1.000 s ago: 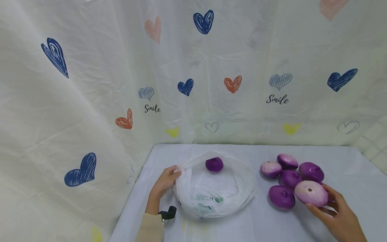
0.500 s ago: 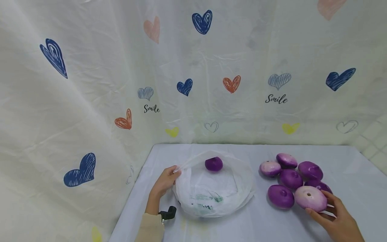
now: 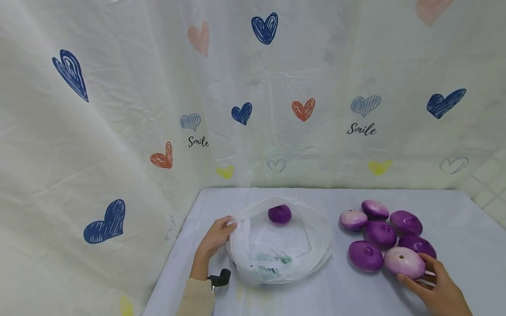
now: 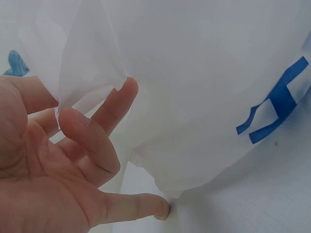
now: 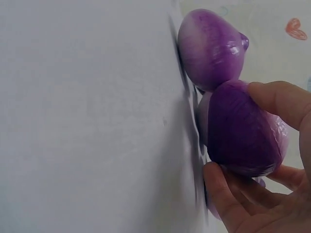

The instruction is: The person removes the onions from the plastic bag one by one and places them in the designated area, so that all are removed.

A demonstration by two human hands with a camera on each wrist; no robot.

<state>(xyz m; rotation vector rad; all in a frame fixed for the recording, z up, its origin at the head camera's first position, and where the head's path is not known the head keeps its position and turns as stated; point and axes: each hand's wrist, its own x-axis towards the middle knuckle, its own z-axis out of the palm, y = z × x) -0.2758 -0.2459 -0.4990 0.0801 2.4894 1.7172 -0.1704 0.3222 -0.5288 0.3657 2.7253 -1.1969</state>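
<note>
My left hand (image 3: 217,235) pinches the left rim of a white plastic bag (image 3: 282,272), whose mouth gapes toward me. In the left wrist view the thin film (image 4: 92,53) runs between the fingers. One purple onion (image 3: 280,214) shows inside the bag, toward its back. At the right, my right hand (image 3: 440,281) grips a pale purple-and-white onion (image 3: 404,263), thumb on one side and fingers on the other. This held onion (image 5: 243,128) is close to the table in the right wrist view, right beside another onion (image 5: 211,48).
Several more purple onions, among them a dark one (image 3: 366,256) and a paler one (image 3: 353,220), lie clustered beyond the right hand. A white cloth covers the table (image 3: 340,298). A heart-printed curtain (image 3: 332,66) hangs behind. A black device (image 3: 221,278) sits at my left wrist.
My right hand has drawn the pale onion slightly toward me and lower, uncovering a dark purple onion behind it. The left hand and bag have stayed put.
</note>
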